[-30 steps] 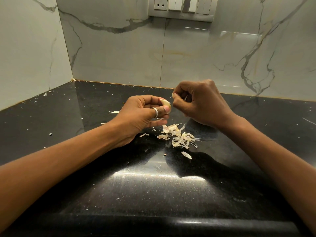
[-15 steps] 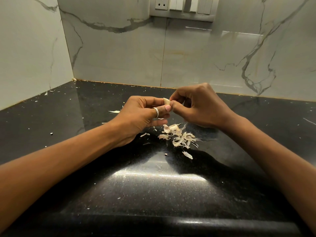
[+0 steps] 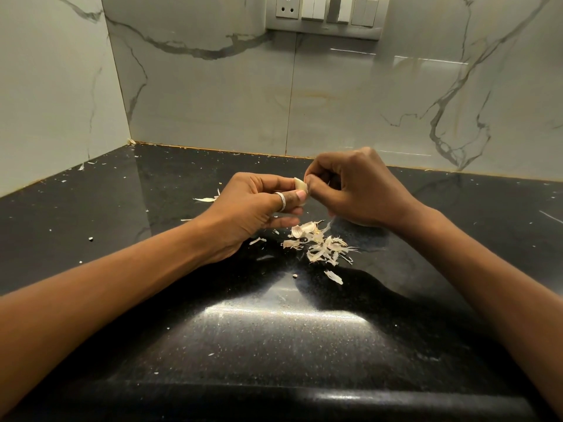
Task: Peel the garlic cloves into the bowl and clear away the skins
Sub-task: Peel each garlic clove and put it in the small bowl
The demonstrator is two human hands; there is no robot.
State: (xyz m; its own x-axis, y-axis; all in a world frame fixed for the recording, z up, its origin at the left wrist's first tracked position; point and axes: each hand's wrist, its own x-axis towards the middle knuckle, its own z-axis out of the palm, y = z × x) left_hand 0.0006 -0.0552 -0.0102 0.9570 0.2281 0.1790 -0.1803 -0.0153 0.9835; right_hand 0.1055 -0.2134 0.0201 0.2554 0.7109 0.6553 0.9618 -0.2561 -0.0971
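Note:
My left hand [image 3: 256,205], with a ring on one finger, holds a pale garlic clove [image 3: 301,185] between thumb and fingertips above the black counter. My right hand [image 3: 353,187] meets it from the right, its thumb and forefinger pinching the clove's top edge. Just below the two hands lies a small heap of papery garlic skins [image 3: 318,245] on the counter. No bowl is in view.
The black stone counter [image 3: 274,330] runs into a corner of marble-patterned wall tiles. Stray skin flakes [image 3: 204,199] lie left of my left hand and one piece [image 3: 334,276] nearer me. A switch and socket plate [image 3: 324,15] sits high on the back wall.
My right hand, which was pulling a bit of skin away a second ago, has come back to the clove and pinches it again. My left hand has barely moved.

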